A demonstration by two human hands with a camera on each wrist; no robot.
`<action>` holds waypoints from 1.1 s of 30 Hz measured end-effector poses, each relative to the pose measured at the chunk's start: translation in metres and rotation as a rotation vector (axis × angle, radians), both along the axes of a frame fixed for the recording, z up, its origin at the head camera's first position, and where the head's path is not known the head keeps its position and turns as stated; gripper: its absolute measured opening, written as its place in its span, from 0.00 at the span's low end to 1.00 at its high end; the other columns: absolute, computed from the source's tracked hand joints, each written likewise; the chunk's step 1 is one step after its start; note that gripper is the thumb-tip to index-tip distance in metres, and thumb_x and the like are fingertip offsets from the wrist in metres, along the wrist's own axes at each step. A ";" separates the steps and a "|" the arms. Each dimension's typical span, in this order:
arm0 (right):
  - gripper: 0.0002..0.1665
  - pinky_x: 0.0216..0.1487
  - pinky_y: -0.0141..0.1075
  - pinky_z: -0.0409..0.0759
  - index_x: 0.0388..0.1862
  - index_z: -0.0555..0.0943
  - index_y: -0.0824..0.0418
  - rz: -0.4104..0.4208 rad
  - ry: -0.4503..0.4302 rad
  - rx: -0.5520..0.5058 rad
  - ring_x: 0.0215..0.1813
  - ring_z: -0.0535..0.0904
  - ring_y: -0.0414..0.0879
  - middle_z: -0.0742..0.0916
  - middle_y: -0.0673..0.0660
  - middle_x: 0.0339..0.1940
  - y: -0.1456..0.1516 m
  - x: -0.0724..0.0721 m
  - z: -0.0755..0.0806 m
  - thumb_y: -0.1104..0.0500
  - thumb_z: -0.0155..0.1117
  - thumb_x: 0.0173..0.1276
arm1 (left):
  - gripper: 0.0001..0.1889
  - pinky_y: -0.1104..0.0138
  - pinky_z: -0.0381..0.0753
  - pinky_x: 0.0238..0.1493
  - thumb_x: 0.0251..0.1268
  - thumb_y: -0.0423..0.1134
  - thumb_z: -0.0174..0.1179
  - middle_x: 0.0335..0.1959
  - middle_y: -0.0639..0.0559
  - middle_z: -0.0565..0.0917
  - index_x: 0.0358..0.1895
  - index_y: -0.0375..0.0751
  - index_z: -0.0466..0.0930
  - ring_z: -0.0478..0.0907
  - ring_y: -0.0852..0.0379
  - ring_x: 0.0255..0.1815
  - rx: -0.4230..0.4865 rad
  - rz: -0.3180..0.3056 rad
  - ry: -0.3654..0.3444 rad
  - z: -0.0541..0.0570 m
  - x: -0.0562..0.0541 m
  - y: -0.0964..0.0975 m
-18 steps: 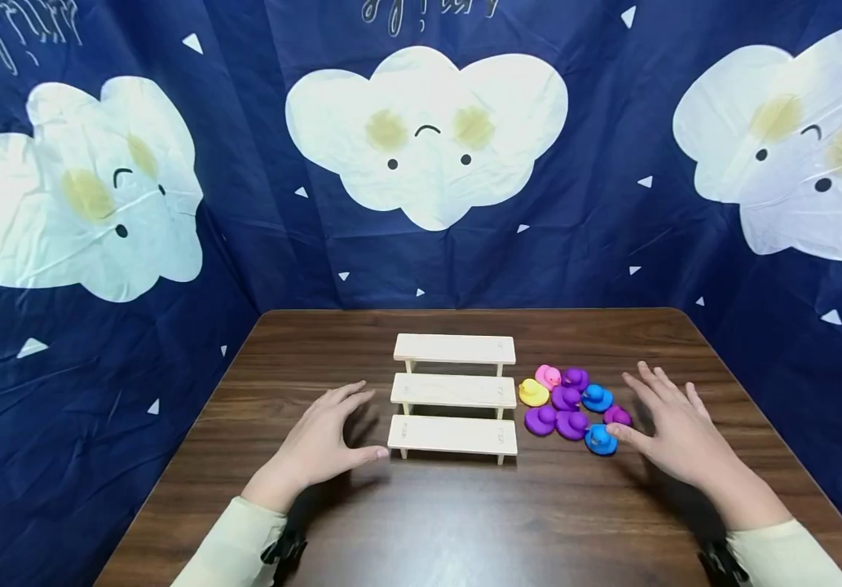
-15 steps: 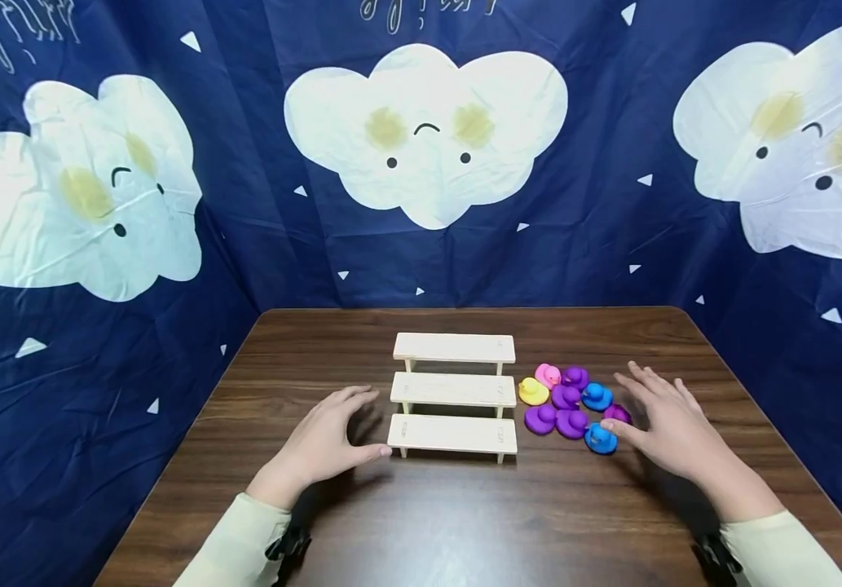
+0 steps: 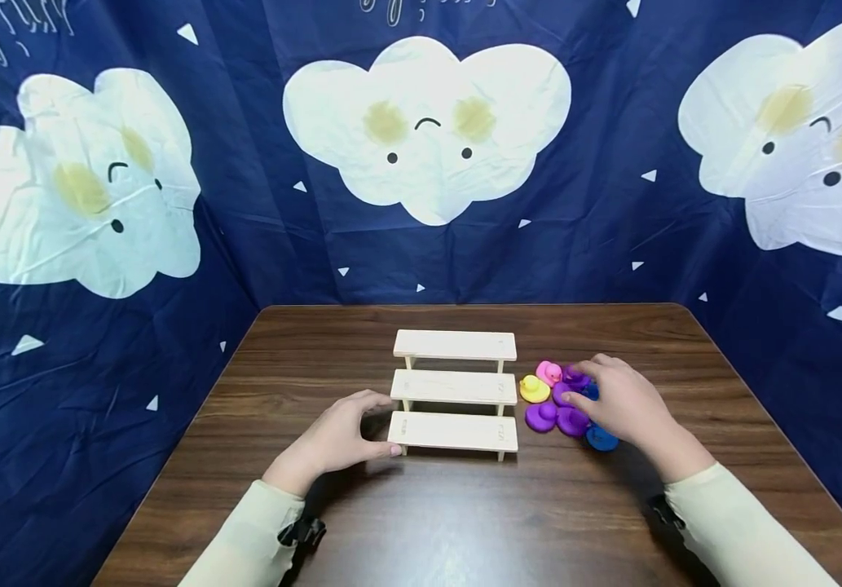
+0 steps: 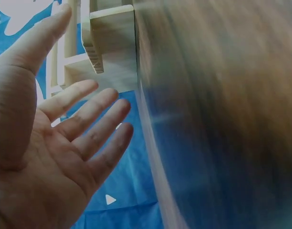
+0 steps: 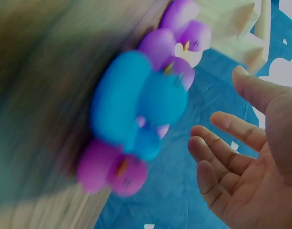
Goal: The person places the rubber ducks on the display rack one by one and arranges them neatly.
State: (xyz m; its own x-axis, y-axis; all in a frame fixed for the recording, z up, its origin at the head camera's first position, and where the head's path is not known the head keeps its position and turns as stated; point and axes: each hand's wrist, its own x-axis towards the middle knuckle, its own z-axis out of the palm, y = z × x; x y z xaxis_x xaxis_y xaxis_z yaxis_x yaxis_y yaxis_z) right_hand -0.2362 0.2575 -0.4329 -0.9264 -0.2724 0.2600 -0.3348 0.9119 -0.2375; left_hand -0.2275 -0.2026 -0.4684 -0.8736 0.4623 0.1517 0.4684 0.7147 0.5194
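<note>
A pale wooden three-step stand point(image 3: 454, 388) is in the middle of the table. My left hand point(image 3: 340, 432) is at its left side, fingers spread and thumb by the front step's left end; contact I cannot tell. In the left wrist view the palm point(image 4: 55, 148) holds nothing. Right of the stand lie several rubber ducks: a yellow duck point(image 3: 534, 389), a pink duck point(image 3: 548, 372), purple ducks point(image 3: 541, 417) and blue ducks point(image 3: 601, 438). My right hand point(image 3: 626, 403) hovers over them with loosely bent fingers, holding nothing, and hides part of the group. A magenta duck point(image 5: 112, 167) shows in the right wrist view.
The brown wooden table point(image 3: 421, 514) reaches back to a dark blue cloth point(image 3: 421, 253) printed with white clouds, which hangs along the back and both sides. Black straps point(image 3: 301, 531) sit at my wrists.
My right hand has moved left and inward over the ducks, from their right side. The left hand has shifted slightly right, closer to the stand. The ducks and stand stay in place.
</note>
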 end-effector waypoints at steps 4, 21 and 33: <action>0.25 0.45 0.55 0.81 0.53 0.88 0.60 0.002 -0.011 -0.024 0.44 0.84 0.54 0.88 0.57 0.43 -0.016 -0.013 0.001 0.45 0.78 0.65 | 0.39 0.53 0.80 0.60 0.50 0.56 0.82 0.55 0.55 0.85 0.65 0.43 0.81 0.83 0.54 0.57 0.046 -0.020 -0.060 -0.003 -0.004 0.002; 0.26 0.39 0.52 0.81 0.52 0.88 0.56 -0.057 -0.226 0.035 0.42 0.84 0.54 0.89 0.51 0.37 -0.055 -0.056 -0.012 0.40 0.77 0.64 | 0.24 0.55 0.83 0.53 0.50 0.44 0.85 0.41 0.63 0.88 0.52 0.51 0.87 0.86 0.59 0.44 0.174 -0.045 -0.180 -0.011 -0.012 0.008; 0.14 0.48 0.52 0.82 0.42 0.89 0.61 0.065 -0.197 -0.065 0.42 0.86 0.51 0.89 0.52 0.35 -0.065 -0.063 -0.020 0.58 0.82 0.60 | 0.25 0.58 0.83 0.51 0.49 0.45 0.85 0.40 0.63 0.88 0.52 0.52 0.88 0.85 0.60 0.44 0.187 -0.022 -0.183 -0.014 -0.012 0.006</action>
